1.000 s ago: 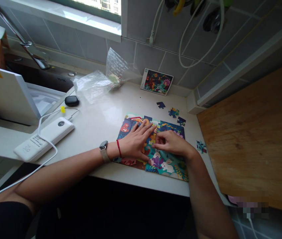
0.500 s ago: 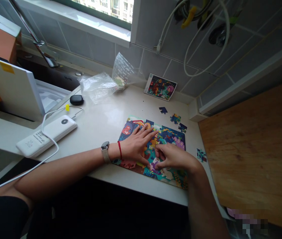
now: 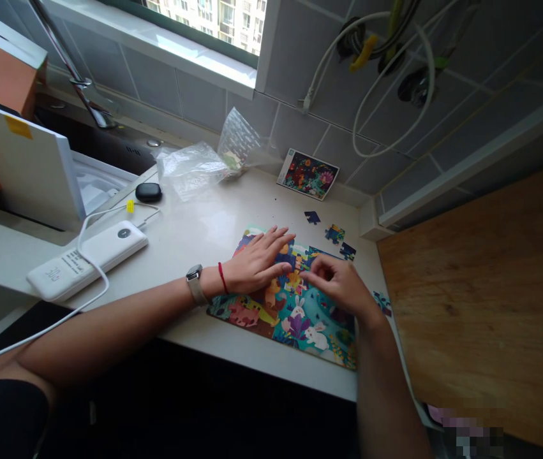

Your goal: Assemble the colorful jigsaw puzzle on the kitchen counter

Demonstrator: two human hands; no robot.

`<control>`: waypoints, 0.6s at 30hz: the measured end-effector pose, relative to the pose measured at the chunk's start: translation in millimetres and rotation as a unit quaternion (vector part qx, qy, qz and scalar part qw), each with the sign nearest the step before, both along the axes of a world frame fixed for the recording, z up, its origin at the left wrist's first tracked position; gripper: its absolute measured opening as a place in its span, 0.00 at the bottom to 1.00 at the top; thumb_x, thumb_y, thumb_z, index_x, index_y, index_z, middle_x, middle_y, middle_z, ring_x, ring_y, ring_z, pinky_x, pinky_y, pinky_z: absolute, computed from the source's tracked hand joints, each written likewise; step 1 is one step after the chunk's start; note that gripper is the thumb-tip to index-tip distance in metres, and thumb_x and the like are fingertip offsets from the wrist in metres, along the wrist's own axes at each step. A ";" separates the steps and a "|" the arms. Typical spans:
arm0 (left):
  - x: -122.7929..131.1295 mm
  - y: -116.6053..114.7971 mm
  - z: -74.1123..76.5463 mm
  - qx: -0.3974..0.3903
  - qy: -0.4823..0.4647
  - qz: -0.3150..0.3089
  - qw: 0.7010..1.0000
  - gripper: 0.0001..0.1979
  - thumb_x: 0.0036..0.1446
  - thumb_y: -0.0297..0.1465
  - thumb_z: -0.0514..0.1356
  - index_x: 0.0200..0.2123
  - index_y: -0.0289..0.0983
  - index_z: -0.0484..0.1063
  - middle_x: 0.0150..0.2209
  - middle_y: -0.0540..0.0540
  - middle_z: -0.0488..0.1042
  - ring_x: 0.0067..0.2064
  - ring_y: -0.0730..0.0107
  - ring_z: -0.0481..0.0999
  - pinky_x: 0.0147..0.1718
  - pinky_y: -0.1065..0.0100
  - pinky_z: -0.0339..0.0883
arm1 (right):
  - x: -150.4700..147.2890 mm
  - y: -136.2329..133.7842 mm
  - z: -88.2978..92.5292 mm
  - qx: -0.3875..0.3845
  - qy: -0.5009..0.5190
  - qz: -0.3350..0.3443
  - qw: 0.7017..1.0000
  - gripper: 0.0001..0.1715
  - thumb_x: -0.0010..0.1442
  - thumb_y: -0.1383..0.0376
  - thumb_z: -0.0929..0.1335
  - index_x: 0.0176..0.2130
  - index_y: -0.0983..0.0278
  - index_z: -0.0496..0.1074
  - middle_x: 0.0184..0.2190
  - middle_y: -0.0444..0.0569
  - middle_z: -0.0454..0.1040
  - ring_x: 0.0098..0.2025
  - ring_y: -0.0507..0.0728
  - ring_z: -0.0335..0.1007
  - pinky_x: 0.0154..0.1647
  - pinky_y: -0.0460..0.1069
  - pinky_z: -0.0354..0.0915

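Observation:
A colourful jigsaw puzzle (image 3: 316, 306) with rabbits, plants and other animals lies on the white counter, mostly assembled. My left hand (image 3: 259, 262) rests flat over its upper left part with the fingers spread, wearing a watch and a red string bracelet. Over the puzzle's upper right part is my right hand (image 3: 338, 280), its fingers curled and the thumb close to the index finger. Whatever may be between those fingertips is hidden. Beyond the puzzle lie loose pieces: a dark blue piece (image 3: 312, 217), a multicoloured piece (image 3: 335, 234) and a dark piece (image 3: 348, 250). Another piece (image 3: 382, 303) lies right of my right wrist.
A picture card (image 3: 308, 174) leans near the tiled wall. Clear plastic packaging (image 3: 194, 169), a black case (image 3: 148, 192) and a white power bank (image 3: 89, 261) with a cable occupy the left side. A wooden board (image 3: 486, 293) borders the right; a sink (image 3: 122, 150) lies back left.
My right hand has moved up across the puzzle from its lower middle, uncovering the rabbits. My left hand has shifted slightly up and left, still spread. The view has tilted a little.

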State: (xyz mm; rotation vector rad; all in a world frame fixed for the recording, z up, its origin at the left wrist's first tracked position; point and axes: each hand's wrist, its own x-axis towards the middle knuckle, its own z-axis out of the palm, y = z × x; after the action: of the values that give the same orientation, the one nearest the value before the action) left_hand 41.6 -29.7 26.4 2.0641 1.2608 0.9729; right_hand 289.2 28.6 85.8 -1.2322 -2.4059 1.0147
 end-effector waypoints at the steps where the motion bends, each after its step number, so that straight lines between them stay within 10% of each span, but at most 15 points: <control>1: -3.4 2.1 2.2 0.015 -0.022 0.012 1.000 0.32 0.74 0.51 0.49 0.73 0.44 0.56 0.76 0.39 0.54 0.77 0.46 0.48 0.74 0.40 0.46 | 4.6 5.8 -0.9 0.047 0.058 -0.079 0.994 0.23 0.62 0.46 0.72 0.29 0.60 0.69 0.20 0.40 0.63 0.24 0.53 0.57 0.26 0.48 0.54; 7: -13.7 10.5 6.0 0.078 -0.065 0.040 0.994 0.31 0.76 0.53 0.42 0.68 0.41 0.62 0.67 0.37 0.69 0.72 0.48 0.62 0.70 0.45 0.58 | 42.3 53.8 -29.3 0.225 0.199 -0.382 0.874 0.27 0.62 0.41 0.67 0.30 0.60 0.67 0.25 0.44 0.68 0.27 0.56 0.64 0.32 0.50 0.64; 18: -13.7 15.2 5.8 0.111 -0.066 0.054 0.990 0.25 0.78 0.45 0.41 0.61 0.39 0.69 0.61 0.38 0.72 0.64 0.56 0.71 0.66 0.50 0.65 | 73.0 91.1 -88.5 0.201 0.036 -0.344 0.917 0.31 0.45 0.54 0.76 0.47 0.65 0.81 0.51 0.64 0.79 0.56 0.72 0.73 0.63 0.65 0.64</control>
State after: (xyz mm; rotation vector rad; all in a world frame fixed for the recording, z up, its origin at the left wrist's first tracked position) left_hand 27.9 -14.5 32.2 2.0719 1.2544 1.3297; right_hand 362.2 119.7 -2.7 -1.6416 -1.7550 0.3237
